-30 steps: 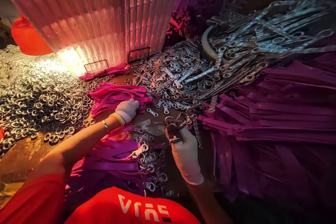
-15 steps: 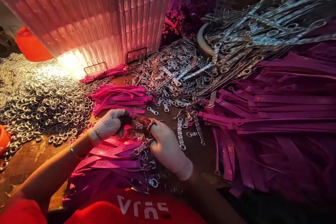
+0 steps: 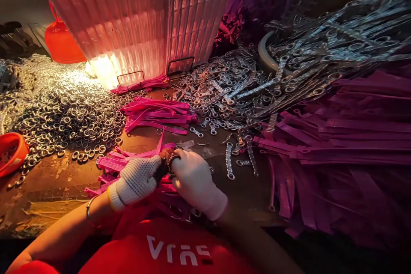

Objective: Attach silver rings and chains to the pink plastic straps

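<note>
In the head view my left hand (image 3: 136,180) wears a white dotted glove and is closed in a pinch. My right hand (image 3: 195,182) meets it fingertip to fingertip, fingers curled, with dark brown coverings on the fingertips. A pink strap (image 3: 161,142) sticks up from between the two hands; the part inside the fingers is hidden. Under and behind the hands lies a heap of pink straps (image 3: 111,163), some with metal rings near my body. A second bundle of pink straps (image 3: 160,113) lies just beyond.
Loose metal rings (image 3: 77,115) are piled at the left, beside an orange bowl (image 3: 14,154). Behind stands a ribbed translucent panel (image 3: 128,30), lit by a lamp. Metal linked strips (image 3: 237,81) and a large heap of purple straps (image 3: 337,137) fill the right.
Both hands have come closer to my body and together, the left turning over the pink heap. A pink strap now sticks up between them. The view has shifted left.
</note>
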### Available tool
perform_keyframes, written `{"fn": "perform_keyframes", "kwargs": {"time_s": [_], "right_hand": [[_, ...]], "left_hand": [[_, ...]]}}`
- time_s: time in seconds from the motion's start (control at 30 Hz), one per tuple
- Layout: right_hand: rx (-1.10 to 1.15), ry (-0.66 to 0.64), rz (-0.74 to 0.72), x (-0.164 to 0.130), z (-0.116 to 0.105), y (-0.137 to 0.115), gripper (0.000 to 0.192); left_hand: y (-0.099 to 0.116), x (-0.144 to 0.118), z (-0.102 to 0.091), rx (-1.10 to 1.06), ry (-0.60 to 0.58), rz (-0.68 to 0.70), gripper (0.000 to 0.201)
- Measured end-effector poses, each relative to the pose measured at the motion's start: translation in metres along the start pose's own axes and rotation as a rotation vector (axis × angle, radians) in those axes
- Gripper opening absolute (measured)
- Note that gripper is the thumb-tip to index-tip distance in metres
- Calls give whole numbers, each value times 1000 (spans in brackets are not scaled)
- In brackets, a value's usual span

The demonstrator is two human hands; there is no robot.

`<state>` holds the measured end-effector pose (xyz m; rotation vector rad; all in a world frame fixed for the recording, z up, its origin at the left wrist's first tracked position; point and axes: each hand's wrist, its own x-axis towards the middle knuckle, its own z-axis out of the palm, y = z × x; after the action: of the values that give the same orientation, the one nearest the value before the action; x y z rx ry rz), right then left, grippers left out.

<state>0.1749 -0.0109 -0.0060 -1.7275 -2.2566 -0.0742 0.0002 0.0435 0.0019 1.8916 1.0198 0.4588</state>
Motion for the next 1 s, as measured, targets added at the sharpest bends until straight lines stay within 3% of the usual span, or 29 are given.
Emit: {"fn": "perform_keyframes", "kwargs": {"time_s": [0.1,0.2,0.33,0.43,0.6,0.7,0.83,0.93,1.0], "right_hand": [[77,-70,60,0,-5,-3,23],[151,-210,52,4,-16,-3,27],[108,-396,91,10,-24,-2,22],[38,-434,23,8,-22,-2,17],[-25,-393,-103,2,-13,-1,10],[-33,-358,-103,-2,-14,0,12],[49,-338,0,-17,-27,12,11],[308,-371,19,-26,-34,42,15],[425,-342,56,-21,-28,70,18]], "left_hand": [[-10,-6,6,-40,-18,60,16],[-11,-9,7,-102,49,47,22],[-5,-14,10,51,149,92,27],[-3,-18,13,157,144,118,28],[-3,-17,11,323,33,196,16],[3,-15,-6,441,-47,246,12],[9,-23,-51,574,-27,106,17],[3,-20,-78,557,41,47,25],[-8,-2,-81,597,56,75,30]]}}
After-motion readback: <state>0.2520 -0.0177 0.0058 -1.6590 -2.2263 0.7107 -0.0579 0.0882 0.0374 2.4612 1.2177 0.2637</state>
